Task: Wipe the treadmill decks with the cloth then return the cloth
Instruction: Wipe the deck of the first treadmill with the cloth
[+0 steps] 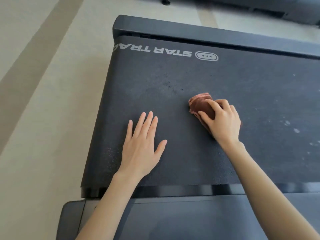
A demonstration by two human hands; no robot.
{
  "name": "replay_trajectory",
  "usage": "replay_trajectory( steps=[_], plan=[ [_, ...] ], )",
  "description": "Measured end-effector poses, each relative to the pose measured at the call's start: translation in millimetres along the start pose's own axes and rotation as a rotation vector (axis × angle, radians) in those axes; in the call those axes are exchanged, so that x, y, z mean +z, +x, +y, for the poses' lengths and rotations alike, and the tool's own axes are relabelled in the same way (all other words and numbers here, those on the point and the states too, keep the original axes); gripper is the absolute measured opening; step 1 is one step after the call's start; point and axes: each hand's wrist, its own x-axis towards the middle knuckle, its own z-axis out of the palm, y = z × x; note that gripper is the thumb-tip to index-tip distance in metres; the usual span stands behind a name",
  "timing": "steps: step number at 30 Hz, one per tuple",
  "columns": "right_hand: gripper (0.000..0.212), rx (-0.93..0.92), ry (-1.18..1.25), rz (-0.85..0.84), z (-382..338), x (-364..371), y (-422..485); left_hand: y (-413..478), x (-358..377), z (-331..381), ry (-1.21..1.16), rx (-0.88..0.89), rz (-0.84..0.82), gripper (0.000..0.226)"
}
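Wiping step in hand: my right hand (223, 122) grips the bunched brown cloth (202, 104), fingers curled over it, pressing it on the treadmill deck (190, 80). My left hand (143, 146) lies flat on the deck, fingers straight, holding nothing. Next, I judge, the cloth must sweep right, across the pale specks (287, 122).

A matt black rubber treadmill belt (190, 80), finely grained and flecked with pale dust, runs between smooth side rails (190, 213) of faintly sheeny dark plastic. A soft, reddish-brown cloth (200, 104), bunched and folded, lies on it. Smooth, pale floor (43, 101) surrounds the machine.
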Motion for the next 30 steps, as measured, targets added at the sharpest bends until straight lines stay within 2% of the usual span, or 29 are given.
replay_trajectory(
  steps=[2, 4, 6, 8, 10, 12, 14, 16, 18, 22, 24, 26, 28, 30],
  plan=[
    [0.038, -0.006, -0.004, 0.044, -7.3, -5.0, -32.3, 8.3, 3.5, 10.9, 0.005, 0.04, -0.004, 0.069],
    [0.036, -0.162, 0.021, 0.057, -5.1, -16.6, -70.1, 13.7, 7.9, 20.5, -0.002, 0.09, 0.0, 0.068],
    [0.037, -0.316, 0.039, 0.0, 19.8, -32.6, -96.9, 18.4, 14.8, 32.9, -0.003, 0.151, -0.015, 0.066],
    [0.037, -0.319, -0.014, -0.009, 60.7, -47.5, -106.8, 20.6, 22.5, 47.9, -0.004, 0.211, -0.035, 0.063],
    [0.036, -0.165, -0.12, 0.021, 102.4, -61.1, -103.0, 21.8, 28.5, 60.7, 0.021, 0.244, -0.062, 0.065],
    [0.037, 0.116, -0.206, 0.03, 132.8, -66.3, -89.6, 22.7, 31.5, 66.2, 0.06, 0.258, -0.068, 0.068],
    [0.039, 0.461, -0.206, 0.021, 142.3, -63.7, -73.5, 22.7, 32.9, 66.1, 0.072, 0.266, -0.058, 0.068],
    [0.04, 0.629, -0.206, 0.023, 128.2, -55.6, -64.4, 22.6, 32.6, 65.4, 0.076, 0.273, -0.057, 0.068],
    [0.039, 0.551, -0.198, 0.009, 93.4, -48.5, -68.9, 22.6, 32.7, 65.1, 0.082, 0.277, -0.054, 0.068],
    [0.038, 0.189, -0.102, 0.054, 22.3, -45.0, -107.4, 22.5, 33.9, 63.0, 0.089, 0.291, -0.031, 0.067],
    [0.04, -0.018, -0.063, 0.018, 16.8, -48.6, -124.3, 22.9, 35.3, 62.5, 0.078, 0.304, -0.018, 0.067],
    [0.04, -0.122, -0.078, -0.026, 39.2, -56.5, -124.6, 22.8, 35.7, 62.3, 0.065, 0.304, -0.006, 0.068],
    [0.041, -0.036, -0.164, -0.056, 77.2, -66.1, -114.6, 22.3, 35.3, 62.9, 0.063, 0.305, -0.004, 0.068],
    [0.043, 0.266, -0.255, -0.098, 117.6, -75.6, -102.4, 21.8, 34.9, 63.6, 0.052, 0.311, -0.003, 0.069]
  ],
)
